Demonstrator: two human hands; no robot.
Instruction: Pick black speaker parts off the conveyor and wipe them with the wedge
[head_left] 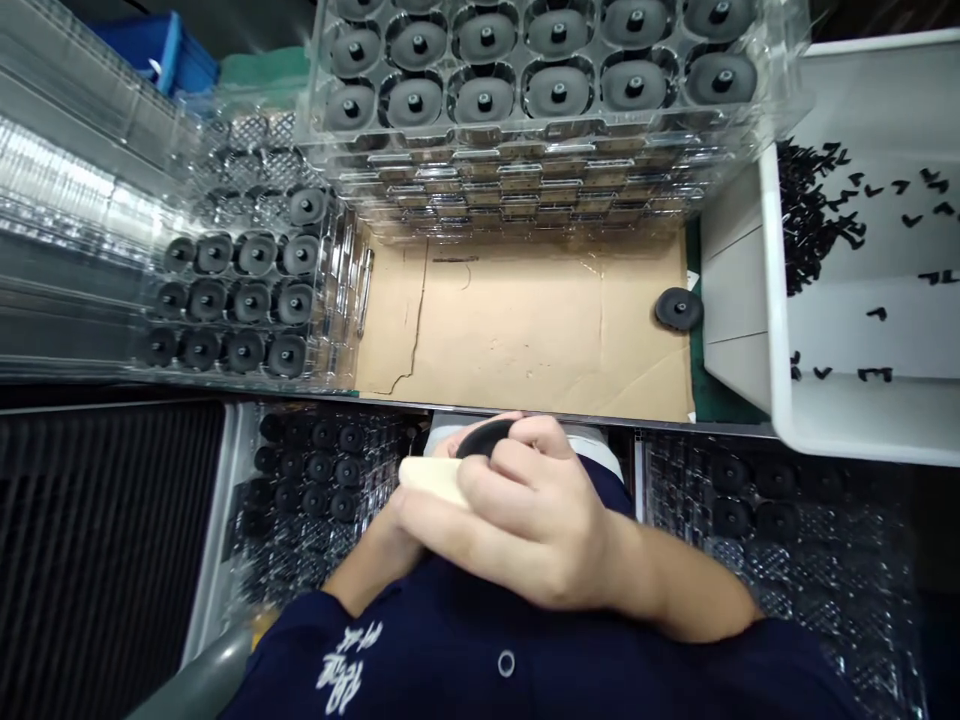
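Note:
My right hand point(525, 520) is closed close to my body, just below the bench edge. Its fingers curl over a black round part point(484, 438). My left hand point(386, 545) lies under the right one and is mostly hidden. A cream-coloured piece point(431, 478) sticks out to the left between the two hands; I cannot tell what it is or which hand holds it. My dark blue top fills the bottom of the view.
A cardboard sheet point(525, 330) covers the bench. A lone black round part point(679, 308) lies at its right edge. Clear trays of black round parts stand at the back point(540, 150) and left point(240, 300). A white bin point(772, 300) at right holds several small black pieces.

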